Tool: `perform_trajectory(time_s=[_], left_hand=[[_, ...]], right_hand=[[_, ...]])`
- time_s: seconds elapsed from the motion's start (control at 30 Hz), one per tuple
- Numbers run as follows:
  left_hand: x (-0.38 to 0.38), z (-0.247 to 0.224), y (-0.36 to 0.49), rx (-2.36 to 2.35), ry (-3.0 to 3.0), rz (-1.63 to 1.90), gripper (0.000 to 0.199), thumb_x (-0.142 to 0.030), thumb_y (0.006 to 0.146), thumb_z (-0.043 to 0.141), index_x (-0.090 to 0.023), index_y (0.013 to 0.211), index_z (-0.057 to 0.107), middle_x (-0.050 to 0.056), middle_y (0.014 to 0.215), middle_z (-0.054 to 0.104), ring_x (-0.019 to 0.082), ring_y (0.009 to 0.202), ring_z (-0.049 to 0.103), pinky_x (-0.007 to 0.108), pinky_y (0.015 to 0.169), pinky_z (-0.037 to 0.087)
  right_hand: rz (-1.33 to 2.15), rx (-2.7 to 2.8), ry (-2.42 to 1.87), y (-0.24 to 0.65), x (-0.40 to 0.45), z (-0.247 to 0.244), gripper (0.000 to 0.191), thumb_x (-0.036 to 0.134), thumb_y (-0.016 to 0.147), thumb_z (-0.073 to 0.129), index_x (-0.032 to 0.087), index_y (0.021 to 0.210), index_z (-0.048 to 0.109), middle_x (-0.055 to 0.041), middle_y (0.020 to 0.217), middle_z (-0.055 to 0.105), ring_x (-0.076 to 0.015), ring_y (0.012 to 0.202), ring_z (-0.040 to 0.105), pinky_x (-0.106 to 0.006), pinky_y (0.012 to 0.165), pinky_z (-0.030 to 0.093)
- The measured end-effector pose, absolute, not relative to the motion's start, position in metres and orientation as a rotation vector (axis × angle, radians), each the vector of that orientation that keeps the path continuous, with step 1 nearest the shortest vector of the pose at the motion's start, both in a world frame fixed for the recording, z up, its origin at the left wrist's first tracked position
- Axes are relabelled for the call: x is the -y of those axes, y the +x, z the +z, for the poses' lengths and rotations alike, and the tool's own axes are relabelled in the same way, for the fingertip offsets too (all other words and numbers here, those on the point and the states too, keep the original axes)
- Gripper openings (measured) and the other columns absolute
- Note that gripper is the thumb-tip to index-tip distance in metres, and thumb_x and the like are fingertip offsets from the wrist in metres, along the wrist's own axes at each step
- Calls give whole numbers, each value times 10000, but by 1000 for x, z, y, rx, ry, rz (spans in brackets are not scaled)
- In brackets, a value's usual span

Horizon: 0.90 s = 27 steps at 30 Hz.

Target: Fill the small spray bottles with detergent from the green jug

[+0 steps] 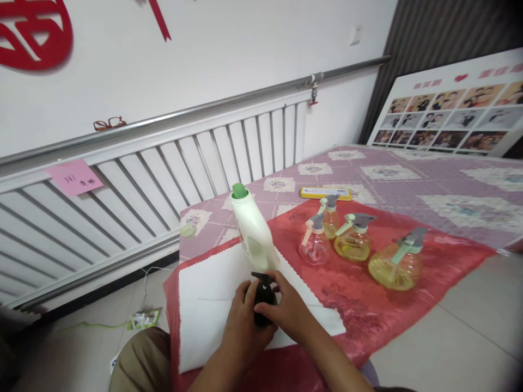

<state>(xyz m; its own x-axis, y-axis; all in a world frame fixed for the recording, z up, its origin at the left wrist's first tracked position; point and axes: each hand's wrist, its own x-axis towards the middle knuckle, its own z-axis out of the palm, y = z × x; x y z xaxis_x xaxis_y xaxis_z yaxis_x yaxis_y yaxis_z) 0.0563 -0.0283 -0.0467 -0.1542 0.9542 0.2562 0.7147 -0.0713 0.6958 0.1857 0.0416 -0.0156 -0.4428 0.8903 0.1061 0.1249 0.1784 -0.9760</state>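
Observation:
A small black pump bottle with a black nozzle stands between my hands over a white cloth. From its left side, my left hand is closed around the body. My right hand grips it from the right, thumb across the front and fingers near the pump head. Much of the bottle's lower part is hidden by my fingers. Just beyond them is a tall white bottle with a green piece in its uncapped mouth. At the far left of the tabletop lies a small pale green cap-like object.
Several clear spray bottles with grey heads, such as the nearest one, stand on a red plastic sheet to the right. A yellow flat case lies behind them. A white radiator borders the table; photo board leans at right.

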Motion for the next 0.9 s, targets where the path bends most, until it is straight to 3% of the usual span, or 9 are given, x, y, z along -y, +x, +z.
perform_trajectory(time_s=[0.07, 0.13, 0.2, 0.3, 0.43, 0.53, 0.63, 0.73, 0.9], left_hand=[[28, -48, 55, -1875, 1822, 1081, 846, -139, 619, 666, -206, 1386, 314, 148, 1356, 418, 295, 1259, 461, 489, 1043, 434], [28, -49, 54, -1870, 1842, 1081, 854, -130, 612, 664, -198, 1384, 306, 149, 1348, 419, 292, 1254, 461, 488, 1041, 433], [28, -50, 54, -1879, 1853, 1088, 863, -122, 608, 662, -196, 1386, 296, 147, 1346, 419, 288, 1254, 457, 486, 1046, 427], [28, -52, 54, -1880, 1852, 1089, 864, -127, 619, 659, -204, 1393, 282, 144, 1357, 414, 288, 1267, 447, 488, 1052, 419], [29, -55, 54, -1871, 1831, 1108, 904, -147, 622, 674, -188, 1413, 238, 158, 1362, 422, 301, 1275, 446, 491, 1062, 411], [30, -59, 54, -1857, 1828, 1127, 916, -178, 631, 687, -173, 1419, 221, 172, 1363, 430, 309, 1283, 446, 500, 1072, 402], [31, -63, 53, -1875, 1792, 1142, 921, -222, 634, 706, -157, 1418, 226, 193, 1378, 430, 332, 1298, 438, 526, 1070, 397], [30, -65, 52, -1887, 1758, 1167, 931, -252, 647, 711, -152, 1423, 208, 207, 1408, 416, 343, 1325, 412, 547, 1078, 381], [31, -67, 51, -1878, 1728, 1162, 970, -213, 642, 706, -167, 1443, 161, 199, 1444, 385, 328, 1351, 382, 532, 1104, 353]], right_hand=[[1385, 1756, -895, 191, -44, -16, 625, 169, 640, 694, 252, 1235, 523, -51, 1218, 623, -239, 1080, 584, -429, 944, 454], [1405, 1813, -815, 195, -46, -14, 595, 180, 728, 621, 263, 1302, 487, -64, 1315, 573, -239, 1174, 543, -445, 997, 423], [1380, 1872, -724, 197, -47, -12, 469, 196, 797, 555, 262, 1261, 531, -60, 1297, 580, -229, 1195, 528, -437, 1017, 405], [1355, 1868, -692, 195, -46, -10, 314, 204, 796, 558, 247, 1103, 610, -35, 1125, 644, -216, 1068, 585, -395, 953, 445], [1373, 1750, -893, 184, -41, -13, 253, 192, 706, 633, 236, 953, 604, 8, 916, 660, -197, 853, 607, -360, 818, 485], [1349, 1677, -1021, 177, -37, -15, 289, 195, 637, 692, 230, 896, 569, 14, 854, 651, -210, 842, 606, -386, 834, 478], [1376, 1659, -992, 176, -36, -16, 414, 185, 610, 710, 230, 992, 559, -7, 959, 658, -230, 931, 608, -410, 899, 462], [1458, 1707, -813, 181, -38, -16, 506, 246, 694, 682, 224, 1177, 534, -58, 1169, 626, -250, 1100, 569, -426, 995, 412], [1495, 1794, -611, 188, -44, -18, 317, 354, 848, 555, 208, 1126, 605, -72, 1134, 630, -251, 1097, 564, -415, 999, 404]])
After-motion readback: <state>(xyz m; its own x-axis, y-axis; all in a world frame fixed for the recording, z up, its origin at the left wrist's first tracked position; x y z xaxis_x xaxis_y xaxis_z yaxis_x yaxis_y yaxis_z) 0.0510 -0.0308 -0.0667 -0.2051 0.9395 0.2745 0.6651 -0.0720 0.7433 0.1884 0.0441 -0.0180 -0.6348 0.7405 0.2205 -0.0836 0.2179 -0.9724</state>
